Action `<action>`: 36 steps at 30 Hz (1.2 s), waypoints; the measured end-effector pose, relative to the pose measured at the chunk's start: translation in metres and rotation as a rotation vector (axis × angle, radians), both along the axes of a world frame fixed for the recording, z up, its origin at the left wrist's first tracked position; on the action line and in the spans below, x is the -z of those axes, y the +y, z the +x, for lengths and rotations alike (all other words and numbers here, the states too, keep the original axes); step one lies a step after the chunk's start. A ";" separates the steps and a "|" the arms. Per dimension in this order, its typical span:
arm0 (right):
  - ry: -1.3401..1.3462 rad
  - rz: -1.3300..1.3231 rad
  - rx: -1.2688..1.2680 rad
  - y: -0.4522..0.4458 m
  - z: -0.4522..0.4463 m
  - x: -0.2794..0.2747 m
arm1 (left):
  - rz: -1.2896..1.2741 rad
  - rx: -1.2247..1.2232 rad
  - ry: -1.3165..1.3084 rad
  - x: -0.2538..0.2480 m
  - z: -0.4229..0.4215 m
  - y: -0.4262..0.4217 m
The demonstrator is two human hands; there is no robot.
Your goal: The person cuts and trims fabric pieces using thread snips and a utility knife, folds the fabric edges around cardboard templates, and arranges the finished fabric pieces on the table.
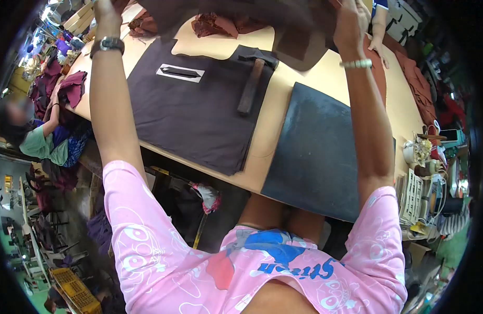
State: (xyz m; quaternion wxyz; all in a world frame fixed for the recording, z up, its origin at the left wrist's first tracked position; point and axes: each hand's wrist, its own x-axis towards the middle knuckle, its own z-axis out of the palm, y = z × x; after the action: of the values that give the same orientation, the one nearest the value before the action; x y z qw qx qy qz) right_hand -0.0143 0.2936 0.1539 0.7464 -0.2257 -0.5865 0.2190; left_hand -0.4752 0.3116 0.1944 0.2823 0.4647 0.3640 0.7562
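A dark brown fabric piece [252, 10] is raised over the far part of the table, blurred and partly cut off by the top of the view. My right hand [351, 32] is closed on its right edge. My left hand [107, 20] is up at its left side, apparently closed on it, with the fingertips out of view. Below lies a stack of dark fabric panels [184, 115] with a cut-out at the top. On the stack rest a white template with a dark slot [179, 73] and a hammer [251, 86] with a wooden handle.
A dark flat board [314, 152] lies on the table [270, 141] at right, overhanging the front edge. Rust-brown fabric scraps [215, 25] are at the back. One co-worker's hand [378, 49] rests at the far right; another person [48, 138] handles maroon cloth [73, 88] at left.
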 end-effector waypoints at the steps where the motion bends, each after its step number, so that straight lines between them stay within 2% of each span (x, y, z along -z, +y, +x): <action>1: 0.123 -0.084 -0.106 -0.035 -0.011 -0.005 | 0.025 -0.121 -0.090 0.007 0.000 -0.014; 2: 0.074 -0.041 -0.130 -0.042 -0.008 0.005 | 0.017 -0.124 -0.006 0.012 0.036 -0.056; 3: 0.024 0.003 -0.154 -0.043 -0.004 0.023 | 0.001 -0.188 -0.036 0.021 0.032 -0.059; 4: -0.176 0.051 0.039 -0.037 0.005 0.053 | -0.012 -0.253 -0.067 0.040 0.023 -0.062; 5: 0.023 -0.023 -0.023 -0.063 -0.015 0.054 | -0.024 -0.319 -0.097 0.060 0.012 -0.065; 7: 0.044 -0.273 -0.091 -0.092 -0.027 0.078 | -0.092 -0.292 -0.063 0.103 -0.028 -0.074; 9: -0.043 -0.398 -0.181 -0.110 -0.032 0.108 | -0.117 -0.465 -0.101 0.135 -0.023 -0.099; 11: -0.217 -0.523 -0.275 -0.129 -0.039 0.136 | -0.173 -0.445 0.014 0.174 -0.040 -0.120; 12: -0.358 -0.639 -0.325 -0.142 -0.041 0.138 | -0.291 -0.449 0.079 0.191 -0.050 -0.131; 15: -0.655 -0.624 -0.396 -0.153 -0.048 0.172 | -0.627 -0.490 0.136 0.230 -0.059 -0.158; 17: -0.815 -0.661 -0.419 -0.161 -0.053 0.186 | -0.718 -0.508 0.175 0.249 -0.066 -0.168; 19: -0.897 -0.675 -0.439 -0.170 -0.057 0.187 | -0.810 -0.524 0.223 0.255 -0.056 -0.180; 20: -0.924 -0.695 -0.450 -0.173 -0.059 0.188 | -0.833 -0.547 0.338 0.259 -0.060 -0.184; 23: -0.958 -0.718 -0.476 -0.182 -0.064 0.187 | -0.878 -0.598 0.308 0.259 -0.059 -0.190; 26: -0.945 -0.695 -0.514 -0.189 -0.069 0.185 | -0.788 -0.673 0.378 0.272 -0.074 -0.193; 29: -1.003 -0.706 -0.488 -0.193 -0.072 0.179 | -0.821 -0.710 0.496 0.257 -0.058 -0.201; 32: -0.955 -0.728 -0.531 -0.191 -0.073 0.180 | -0.953 -0.719 0.856 0.260 -0.070 -0.195; 35: -0.920 -0.578 -0.436 -0.191 -0.071 0.181 | -0.859 -1.093 1.463 0.240 -0.007 -0.183; 36: -0.871 -0.584 -0.334 -0.187 -0.070 0.177 | -0.813 -1.006 1.451 0.227 0.022 -0.177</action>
State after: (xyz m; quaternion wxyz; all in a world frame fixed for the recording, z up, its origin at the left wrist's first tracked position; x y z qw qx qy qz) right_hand -0.0842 0.1068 -0.0229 0.2959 -0.3971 -0.7840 0.3743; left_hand -0.4535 0.1341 -0.0323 -0.2280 0.4749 0.8392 0.1345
